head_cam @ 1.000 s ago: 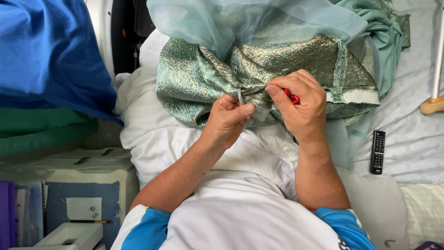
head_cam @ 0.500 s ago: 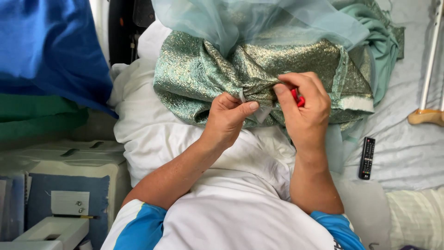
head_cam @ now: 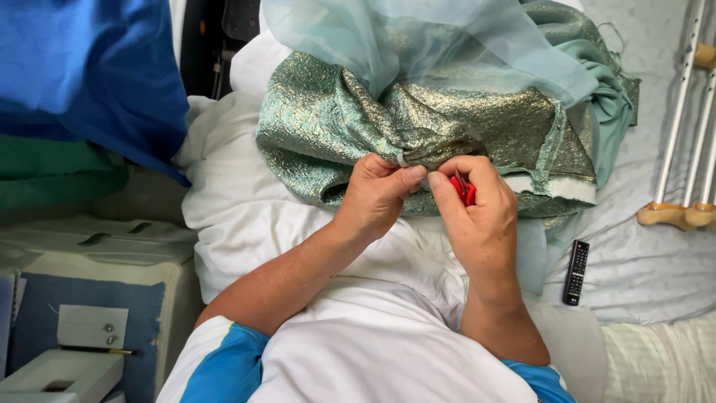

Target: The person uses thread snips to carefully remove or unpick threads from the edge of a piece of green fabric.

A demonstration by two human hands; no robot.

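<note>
White bedding (head_cam: 239,216) fills centre; blue cloth (head_cam: 89,82) at 10 o'clock. Green-gold brocade fabric (head_cam: 335,127) bunched at 12 o'clock under sheer pale-green tulle (head_cam: 418,45). 2 crutches (head_cam: 686,149) at 3 o'clock. Left hand (head_cam: 377,195) pinches the brocade's lower fold. Right hand (head_cam: 481,216), touching it, is clenched around a red-handled snipper (head_cam: 464,190) at the same fold. Black remote (head_cam: 575,272) at 4 o'clock.

left hand (head_cam: 377,194) pinching green fabric (head_cam: 335,127), right hand (head_cam: 477,209) gripping red tool (head_cam: 464,190)
</note>
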